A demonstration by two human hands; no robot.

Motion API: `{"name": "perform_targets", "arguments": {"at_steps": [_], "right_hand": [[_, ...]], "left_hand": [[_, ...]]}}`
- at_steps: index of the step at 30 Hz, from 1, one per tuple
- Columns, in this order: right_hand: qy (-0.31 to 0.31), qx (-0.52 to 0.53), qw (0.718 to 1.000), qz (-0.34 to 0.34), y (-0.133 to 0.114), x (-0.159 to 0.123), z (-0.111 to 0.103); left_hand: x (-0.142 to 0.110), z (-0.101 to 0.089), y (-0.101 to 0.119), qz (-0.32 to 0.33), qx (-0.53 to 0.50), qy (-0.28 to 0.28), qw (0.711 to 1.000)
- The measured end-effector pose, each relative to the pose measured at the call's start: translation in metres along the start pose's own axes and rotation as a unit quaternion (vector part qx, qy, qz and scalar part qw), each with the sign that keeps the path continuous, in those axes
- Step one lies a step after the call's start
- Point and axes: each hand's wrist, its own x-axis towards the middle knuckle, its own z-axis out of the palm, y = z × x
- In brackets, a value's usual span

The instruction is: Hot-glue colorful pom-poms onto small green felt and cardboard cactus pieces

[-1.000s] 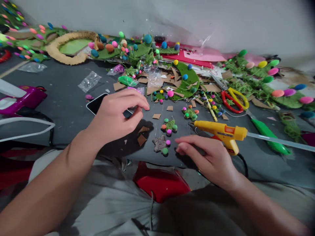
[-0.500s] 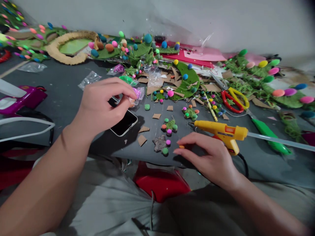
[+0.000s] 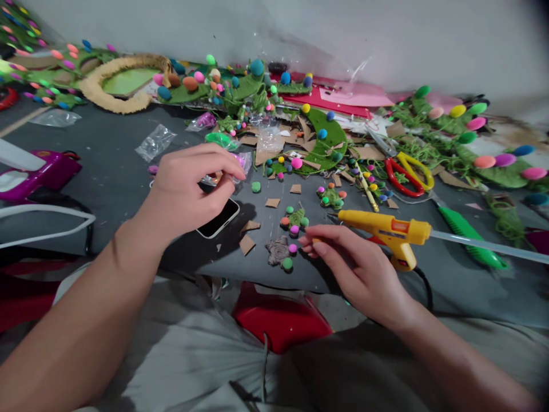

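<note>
My left hand (image 3: 189, 191) hovers over a phone (image 3: 218, 217) lying on the grey work surface; its fingers pinch a small clear plastic packet (image 3: 240, 166) holding pink pom-poms. My right hand (image 3: 355, 266) rests at the front edge, thumb and forefinger pinched on a tiny orange pom-pom (image 3: 316, 241). Just left of those fingertips lies a twine star (image 3: 279, 252) with a pink and a green pom-pom on it. A second small twine piece (image 3: 295, 220) with several pom-poms sits behind it. A yellow glue gun (image 3: 388, 234) lies right beside my right hand.
Red and yellow scissors (image 3: 407, 171), a green-handled tool (image 3: 465, 234), cardboard scraps (image 3: 247, 244) and loose pom-poms crowd the back. A green felt crescent (image 3: 330, 140) and a twine-wrapped ring (image 3: 124, 80) lie farther off. A purple device (image 3: 40, 171) sits left; a red object (image 3: 278, 320) is below the edge.
My left hand lifted the plastic packet off the surface near the phone and holds it. My right hand picked up an orange pom-pom and moved it left toward the twine star.
</note>
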Motion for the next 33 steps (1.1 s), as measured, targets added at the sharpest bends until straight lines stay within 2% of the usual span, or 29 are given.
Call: {"name": "perform_targets", "arguments": {"at_steps": [2,6,8,13,15,18,21,24,27,30,33], "right_hand": [[-0.008,-0.003,1.000,0.000,-0.001,0.001,-0.001],[0.022,-0.043,0.998,-0.047,-0.003,0.003,0.001],[0.026,-0.036,0.998,-0.046,-0.002,0.004,0.002],[-0.023,-0.007,1.000,-0.019,-0.006,0.005,0.002],[-0.009,-0.026,0.999,-0.041,-0.007,0.006,0.003],[0.036,-0.040,0.997,-0.060,-0.004,0.006,0.006],[0.051,-0.036,0.997,-0.052,-0.003,0.006,0.008],[0.054,-0.050,0.994,-0.084,-0.007,0.008,0.007],[0.067,-0.057,0.987,-0.133,-0.011,0.010,0.004],[0.072,-0.060,0.982,-0.165,-0.013,0.012,0.004],[0.070,-0.068,0.979,-0.180,-0.012,0.012,0.006]], "left_hand": [[0.000,0.001,0.004,0.000,-0.013,-0.011,1.000],[0.001,0.004,0.011,-0.007,-0.036,-0.037,0.999],[0.001,0.004,0.012,0.000,-0.040,-0.040,0.998],[0.000,0.007,0.017,-0.013,-0.051,-0.053,0.997],[-0.001,0.009,0.023,-0.028,-0.069,-0.066,0.995],[-0.003,0.013,0.035,-0.016,-0.115,-0.076,0.990],[-0.005,0.015,0.047,-0.030,-0.161,-0.123,0.979],[-0.009,0.017,0.057,-0.101,-0.242,-0.191,0.946],[-0.015,0.020,0.065,-0.168,-0.350,-0.240,0.890],[-0.019,0.026,0.070,-0.211,-0.423,-0.264,0.841],[-0.021,0.033,0.071,-0.238,-0.457,-0.257,0.818]]}}
